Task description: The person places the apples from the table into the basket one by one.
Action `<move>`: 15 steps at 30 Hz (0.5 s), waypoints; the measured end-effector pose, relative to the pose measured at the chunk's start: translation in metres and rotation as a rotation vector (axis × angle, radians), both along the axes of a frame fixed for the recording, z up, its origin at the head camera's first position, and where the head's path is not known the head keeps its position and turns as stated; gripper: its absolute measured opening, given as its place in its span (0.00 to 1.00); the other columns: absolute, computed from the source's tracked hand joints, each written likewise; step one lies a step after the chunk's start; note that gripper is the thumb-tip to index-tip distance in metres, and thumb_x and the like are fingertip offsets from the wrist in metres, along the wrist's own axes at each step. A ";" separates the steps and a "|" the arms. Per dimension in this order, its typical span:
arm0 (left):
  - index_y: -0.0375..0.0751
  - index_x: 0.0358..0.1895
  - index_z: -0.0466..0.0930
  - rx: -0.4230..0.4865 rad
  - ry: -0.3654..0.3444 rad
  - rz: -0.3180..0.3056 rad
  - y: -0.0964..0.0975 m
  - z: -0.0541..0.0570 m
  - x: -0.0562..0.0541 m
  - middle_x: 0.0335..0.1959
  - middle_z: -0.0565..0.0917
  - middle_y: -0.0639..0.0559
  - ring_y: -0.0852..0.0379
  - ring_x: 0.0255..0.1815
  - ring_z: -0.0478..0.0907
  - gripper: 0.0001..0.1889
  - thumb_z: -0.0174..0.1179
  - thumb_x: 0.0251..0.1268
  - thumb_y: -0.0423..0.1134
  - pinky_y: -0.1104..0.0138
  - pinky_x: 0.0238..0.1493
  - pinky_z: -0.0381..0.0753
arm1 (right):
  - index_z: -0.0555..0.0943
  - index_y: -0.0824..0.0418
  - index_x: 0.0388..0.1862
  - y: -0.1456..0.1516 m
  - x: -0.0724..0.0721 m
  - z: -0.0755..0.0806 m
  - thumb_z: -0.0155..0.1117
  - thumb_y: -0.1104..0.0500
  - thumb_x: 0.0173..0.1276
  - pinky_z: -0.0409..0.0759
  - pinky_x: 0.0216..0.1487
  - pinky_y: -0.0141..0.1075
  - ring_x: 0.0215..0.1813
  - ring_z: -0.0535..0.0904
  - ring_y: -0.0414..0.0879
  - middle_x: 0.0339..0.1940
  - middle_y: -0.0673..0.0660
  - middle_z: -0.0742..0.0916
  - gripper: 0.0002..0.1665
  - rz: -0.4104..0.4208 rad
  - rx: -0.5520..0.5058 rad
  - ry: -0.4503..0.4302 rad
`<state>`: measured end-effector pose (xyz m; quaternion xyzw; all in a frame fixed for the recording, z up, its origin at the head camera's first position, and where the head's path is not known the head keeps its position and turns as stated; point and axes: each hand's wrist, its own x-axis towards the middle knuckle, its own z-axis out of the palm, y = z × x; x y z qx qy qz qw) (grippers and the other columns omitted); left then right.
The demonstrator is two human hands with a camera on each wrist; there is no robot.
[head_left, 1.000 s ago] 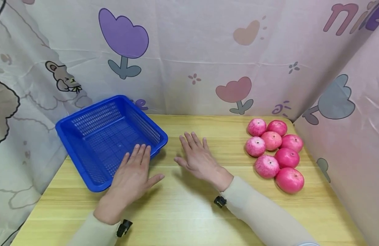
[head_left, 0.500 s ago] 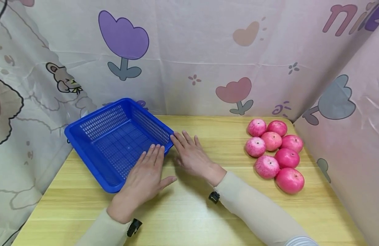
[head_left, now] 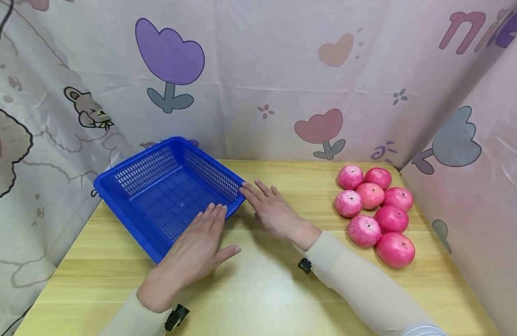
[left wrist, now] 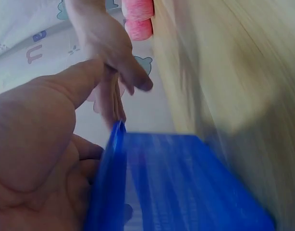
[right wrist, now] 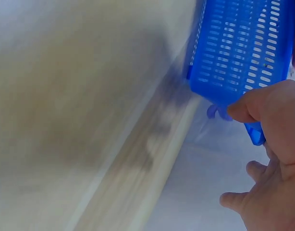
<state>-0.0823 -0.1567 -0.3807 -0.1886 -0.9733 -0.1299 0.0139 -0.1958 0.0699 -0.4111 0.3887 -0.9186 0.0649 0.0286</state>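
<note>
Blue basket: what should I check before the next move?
1. Blue basket opening faces up: ok.
2. Left hand at the basket's near side: ok.
3. Right hand at the basket's right corner: ok.
4. Firm grip: not ok; both hands look straight-fingered.
5. Basket base fully on the table: cannot tell; its underside is hidden.
6. Pink fruits away from both hands: ok.

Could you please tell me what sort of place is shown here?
It is perhaps a makeshift indoor recording corner. White fabric sheets printed with cartoon flowers enclose a pale yellow wood-grain table, where a blue perforated plastic basket and eight round pink-red fruits are placed.
</note>
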 end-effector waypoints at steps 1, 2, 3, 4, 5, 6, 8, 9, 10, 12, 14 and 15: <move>0.29 0.83 0.55 0.001 -0.009 0.005 -0.002 0.001 0.001 0.84 0.59 0.34 0.37 0.86 0.53 0.51 0.62 0.73 0.65 0.42 0.83 0.57 | 0.51 0.52 0.89 0.004 -0.002 0.000 0.60 0.61 0.80 0.58 0.82 0.63 0.90 0.47 0.56 0.90 0.52 0.55 0.46 -0.011 0.000 -0.006; 0.30 0.83 0.55 0.001 -0.015 0.008 -0.004 0.001 0.002 0.84 0.60 0.35 0.37 0.86 0.53 0.51 0.61 0.73 0.65 0.41 0.83 0.57 | 0.52 0.52 0.89 0.008 -0.004 0.000 0.59 0.61 0.80 0.58 0.82 0.63 0.89 0.47 0.56 0.90 0.52 0.55 0.45 -0.021 -0.004 -0.010; 0.31 0.83 0.55 0.003 -0.021 0.014 -0.007 0.001 0.003 0.84 0.60 0.36 0.37 0.86 0.53 0.51 0.61 0.73 0.65 0.41 0.83 0.56 | 0.52 0.52 0.89 0.013 -0.006 0.000 0.58 0.62 0.80 0.58 0.82 0.63 0.89 0.48 0.56 0.90 0.51 0.56 0.45 -0.031 -0.009 -0.013; 0.31 0.83 0.55 0.006 -0.025 0.020 -0.010 0.002 0.004 0.84 0.60 0.36 0.37 0.86 0.53 0.51 0.61 0.73 0.66 0.40 0.83 0.56 | 0.52 0.52 0.89 0.017 -0.008 0.000 0.56 0.62 0.80 0.58 0.82 0.63 0.89 0.48 0.56 0.90 0.51 0.56 0.44 -0.041 -0.015 -0.018; 0.32 0.83 0.55 0.012 -0.029 0.025 -0.012 0.002 0.004 0.84 0.60 0.37 0.37 0.86 0.53 0.51 0.61 0.73 0.66 0.39 0.83 0.55 | 0.52 0.52 0.89 0.022 -0.010 0.001 0.55 0.63 0.79 0.58 0.82 0.63 0.89 0.49 0.56 0.90 0.51 0.56 0.44 -0.047 -0.026 -0.024; 0.32 0.83 0.56 0.017 -0.030 0.028 -0.015 0.002 0.005 0.84 0.60 0.37 0.37 0.86 0.53 0.50 0.60 0.73 0.66 0.39 0.83 0.54 | 0.53 0.53 0.89 0.027 -0.013 0.002 0.55 0.63 0.79 0.58 0.83 0.62 0.89 0.50 0.56 0.89 0.52 0.57 0.44 -0.049 -0.041 -0.031; 0.32 0.83 0.58 0.023 -0.023 0.027 -0.019 0.001 0.006 0.83 0.62 0.37 0.37 0.86 0.53 0.50 0.59 0.73 0.67 0.36 0.83 0.52 | 0.56 0.56 0.88 0.036 -0.018 0.003 0.54 0.65 0.77 0.58 0.84 0.60 0.88 0.52 0.58 0.88 0.55 0.60 0.43 -0.040 -0.093 -0.047; 0.33 0.82 0.59 0.024 -0.017 0.024 -0.020 0.000 0.006 0.83 0.63 0.37 0.37 0.86 0.53 0.49 0.59 0.74 0.67 0.35 0.82 0.50 | 0.57 0.58 0.87 0.040 -0.020 0.003 0.54 0.65 0.76 0.57 0.84 0.57 0.88 0.53 0.58 0.88 0.56 0.61 0.42 -0.034 -0.119 -0.060; 0.33 0.82 0.60 0.021 -0.008 0.018 -0.020 -0.001 0.006 0.82 0.63 0.37 0.37 0.86 0.54 0.48 0.57 0.74 0.68 0.33 0.82 0.49 | 0.58 0.60 0.86 0.043 -0.022 0.004 0.54 0.65 0.76 0.56 0.85 0.55 0.88 0.54 0.58 0.87 0.58 0.62 0.41 -0.026 -0.150 -0.075; 0.33 0.81 0.63 0.002 0.021 -0.001 -0.020 -0.004 0.005 0.82 0.65 0.36 0.37 0.86 0.54 0.46 0.55 0.76 0.68 0.31 0.81 0.47 | 0.61 0.63 0.85 0.048 -0.025 0.004 0.53 0.64 0.79 0.55 0.86 0.52 0.87 0.56 0.59 0.86 0.61 0.64 0.37 -0.016 -0.217 -0.109; 0.34 0.80 0.64 -0.031 0.055 -0.020 -0.017 -0.007 0.003 0.81 0.67 0.37 0.37 0.85 0.55 0.45 0.51 0.78 0.68 0.31 0.81 0.47 | 0.61 0.65 0.84 0.048 -0.025 0.003 0.50 0.57 0.84 0.54 0.86 0.50 0.87 0.56 0.60 0.86 0.63 0.64 0.34 -0.034 -0.266 -0.136; 0.35 0.80 0.65 -0.046 0.075 -0.032 -0.014 -0.008 0.003 0.80 0.68 0.37 0.37 0.85 0.56 0.44 0.50 0.79 0.68 0.31 0.81 0.47 | 0.61 0.65 0.84 0.047 -0.025 0.003 0.49 0.53 0.86 0.54 0.86 0.50 0.87 0.56 0.60 0.86 0.63 0.63 0.34 -0.056 -0.280 -0.146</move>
